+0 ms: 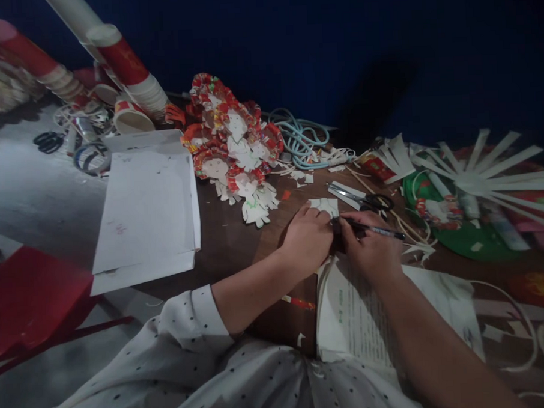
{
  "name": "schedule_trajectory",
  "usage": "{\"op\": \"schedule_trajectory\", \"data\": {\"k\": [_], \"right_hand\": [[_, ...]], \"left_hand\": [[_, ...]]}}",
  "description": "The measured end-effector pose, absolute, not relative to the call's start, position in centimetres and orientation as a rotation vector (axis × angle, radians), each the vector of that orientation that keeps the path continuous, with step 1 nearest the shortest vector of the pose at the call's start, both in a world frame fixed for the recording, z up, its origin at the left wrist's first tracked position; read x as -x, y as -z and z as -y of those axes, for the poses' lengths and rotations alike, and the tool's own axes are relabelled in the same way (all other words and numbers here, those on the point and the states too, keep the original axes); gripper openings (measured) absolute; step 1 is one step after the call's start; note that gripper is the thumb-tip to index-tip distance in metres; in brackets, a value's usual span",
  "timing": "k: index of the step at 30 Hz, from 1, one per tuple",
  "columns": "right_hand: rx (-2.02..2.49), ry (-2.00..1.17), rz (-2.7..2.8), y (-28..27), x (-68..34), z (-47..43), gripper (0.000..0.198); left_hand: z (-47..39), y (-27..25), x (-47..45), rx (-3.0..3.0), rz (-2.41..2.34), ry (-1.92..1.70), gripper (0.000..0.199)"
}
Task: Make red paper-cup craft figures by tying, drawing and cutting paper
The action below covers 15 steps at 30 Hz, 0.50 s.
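Note:
My left hand (307, 238) lies with bent fingers over a small piece of white paper (325, 206), holding it on the table. Part of that paper is covered by the fingers. In my right hand (374, 250) there is a black pen (381, 228), its tip end close to the paper and my left fingers. Just beyond lie black-handled scissors (376, 202) with their blades apart from my hands. Under my right forearm rests an open book (355, 311) with printed pages. To the left of my hands sit white paper cut-out figures (256, 210) with red frilled rings (211, 152).
A white cardboard box lid (146, 203) lies on the left. Stacked paper cups (131, 72) lean behind it. A blue cord (298, 139) is coiled at the back. On the right are a green disc (472, 240) and a fan-cut paper cup (473, 183). A red stool (37, 298) stands lower left.

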State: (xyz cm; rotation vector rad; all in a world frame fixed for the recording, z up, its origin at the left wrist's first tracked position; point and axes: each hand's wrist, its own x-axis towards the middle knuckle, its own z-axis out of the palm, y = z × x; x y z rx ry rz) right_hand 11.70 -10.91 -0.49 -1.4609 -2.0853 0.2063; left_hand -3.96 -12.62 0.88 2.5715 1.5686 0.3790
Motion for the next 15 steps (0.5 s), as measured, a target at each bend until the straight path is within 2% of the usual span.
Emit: {"op": "schedule_trajectory", "data": {"k": [15], "right_hand": [[1.427,-0.17,2.132,0.5,-12.4,12.6,0.02]], "left_hand": [[12.6,-1.3,4.2,-2.544,-1.515,-0.329,0.019]]}}
